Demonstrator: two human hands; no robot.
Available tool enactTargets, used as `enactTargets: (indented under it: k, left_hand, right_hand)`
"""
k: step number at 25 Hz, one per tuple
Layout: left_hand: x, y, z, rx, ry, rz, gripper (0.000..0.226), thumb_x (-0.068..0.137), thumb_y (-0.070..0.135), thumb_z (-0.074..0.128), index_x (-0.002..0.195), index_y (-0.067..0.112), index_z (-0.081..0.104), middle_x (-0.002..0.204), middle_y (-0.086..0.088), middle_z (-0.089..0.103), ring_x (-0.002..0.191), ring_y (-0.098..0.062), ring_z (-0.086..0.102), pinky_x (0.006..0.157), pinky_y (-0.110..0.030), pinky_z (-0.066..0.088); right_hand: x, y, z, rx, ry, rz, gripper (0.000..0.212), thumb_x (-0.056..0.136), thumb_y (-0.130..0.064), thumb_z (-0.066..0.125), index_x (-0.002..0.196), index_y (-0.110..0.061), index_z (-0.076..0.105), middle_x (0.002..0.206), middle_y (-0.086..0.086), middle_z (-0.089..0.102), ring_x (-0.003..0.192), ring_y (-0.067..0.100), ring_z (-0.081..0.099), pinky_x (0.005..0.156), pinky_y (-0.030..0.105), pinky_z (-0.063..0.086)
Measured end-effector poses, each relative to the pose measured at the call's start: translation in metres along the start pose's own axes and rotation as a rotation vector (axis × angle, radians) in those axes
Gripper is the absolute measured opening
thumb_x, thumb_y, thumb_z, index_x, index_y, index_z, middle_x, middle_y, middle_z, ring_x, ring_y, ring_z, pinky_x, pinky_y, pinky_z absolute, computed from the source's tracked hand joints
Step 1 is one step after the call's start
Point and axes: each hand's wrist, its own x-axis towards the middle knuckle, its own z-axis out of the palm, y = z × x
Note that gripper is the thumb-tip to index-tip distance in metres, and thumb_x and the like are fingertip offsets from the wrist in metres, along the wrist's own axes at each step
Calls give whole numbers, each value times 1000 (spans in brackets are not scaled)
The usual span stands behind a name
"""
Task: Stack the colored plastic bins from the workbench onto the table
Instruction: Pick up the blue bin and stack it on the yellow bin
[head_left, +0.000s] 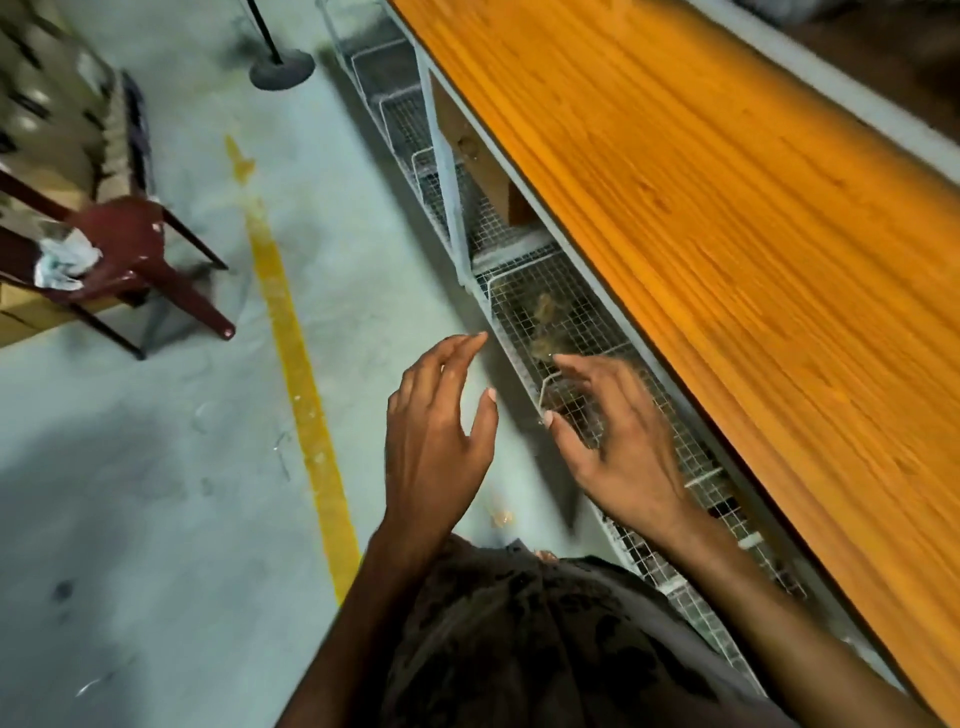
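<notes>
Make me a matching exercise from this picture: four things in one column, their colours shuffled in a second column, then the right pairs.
Things
1. chair
2. floor line
3. workbench top
4. stand base

Colours
A. orange wood grain
B. dark red
C. dark grey
D. yellow

Pairs: 1-B, 2-D, 3-A, 4-C
</notes>
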Motion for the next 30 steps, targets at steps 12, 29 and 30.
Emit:
enactTargets:
  k: [12, 29, 30]
  left_hand:
    - [282, -167, -26, -110, -30, 10, 57, 93, 29, 68, 146, 38, 48, 146, 18, 52, 138, -4, 44, 111, -29, 36]
    - [733, -304, 3, -151, -50, 196, 53, 89, 25, 69, 139, 36, 55, 137, 16, 59, 127, -7, 57, 99, -38, 51]
    - [755, -307, 9, -156, -63, 202, 54, 89, 25, 69, 139, 37, 55, 137, 17, 59, 126, -6, 57, 99, -37, 52]
  right_hand:
    - [294, -31, 138, 49, 74, -8, 57, 92, -36, 66, 145, -32, 46, 130, -11, 49, 112, 11, 56, 84, 40, 58]
    - [721, -14, 236, 161, 361, 186, 52, 90, -28, 74, 138, -30, 55, 126, -12, 54, 116, 0, 55, 91, 31, 53]
    - [746, -7, 237, 164, 369, 204, 51, 90, -28, 73, 138, -31, 55, 126, -11, 55, 113, 2, 56, 88, 30, 53]
